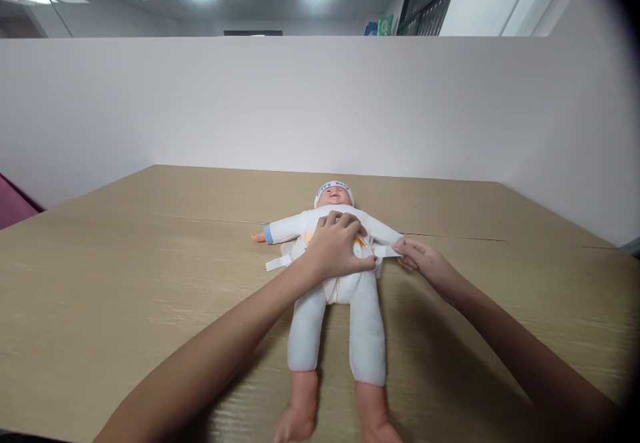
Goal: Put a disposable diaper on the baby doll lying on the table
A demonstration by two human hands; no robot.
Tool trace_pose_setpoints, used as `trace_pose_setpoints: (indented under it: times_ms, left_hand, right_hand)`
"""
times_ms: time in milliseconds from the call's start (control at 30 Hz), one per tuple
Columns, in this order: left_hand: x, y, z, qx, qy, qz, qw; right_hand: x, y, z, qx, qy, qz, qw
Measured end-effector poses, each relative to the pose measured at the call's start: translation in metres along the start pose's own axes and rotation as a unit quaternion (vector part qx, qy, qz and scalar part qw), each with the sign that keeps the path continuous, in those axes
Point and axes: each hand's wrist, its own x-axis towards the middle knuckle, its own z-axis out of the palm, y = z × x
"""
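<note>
A baby doll [367, 326] in white clothes and a lettered headband lies on its back, its feet towards me. Round its hips is a white diaper [339, 291] with a printed front. My left hand [337, 246] lies spread over the front of the diaper, fingers apart, covering much of the doll's belly. At the doll's right-hand side in the picture, my right hand [414, 256] pinches the end of a white diaper tab [385, 251], which is stretched out sideways. Another diaper tab [278, 263] sticks out loose on the left side.
The doll rests on a wide wood-coloured table [125, 283] with a seam across it. A white partition [250, 103] rises behind the table's far edge. Something pink [17, 203] shows at the far left.
</note>
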Motion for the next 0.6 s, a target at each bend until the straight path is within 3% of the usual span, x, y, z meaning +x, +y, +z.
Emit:
trace_pose_setpoints:
  times_ms: [167, 300, 500, 600]
  left_hand:
    - [0.0, -0.002, 0.001, 0.003, 0.002, 0.0, 1.0]
    - [0.001, -0.001, -0.001, -0.002, -0.005, -0.01, 1.0]
    - [0.002, 0.0, -0.001, -0.02, -0.001, -0.018, 1.0]
    - [0.002, -0.002, 0.0, -0.023, -0.002, -0.017, 1.0]
  right_hand:
    - [0.036, -0.024, 0.035, 0.0, -0.03, -0.046, 0.998]
    - [0.051, -0.024, 0.058, 0.009, -0.014, -0.065, 0.998]
    - [0.031, -0.01, 0.065, 0.043, 0.046, -0.085, 0.994]
    - [0.011, -0.005, 0.064, 0.0, 0.092, -0.155, 0.984]
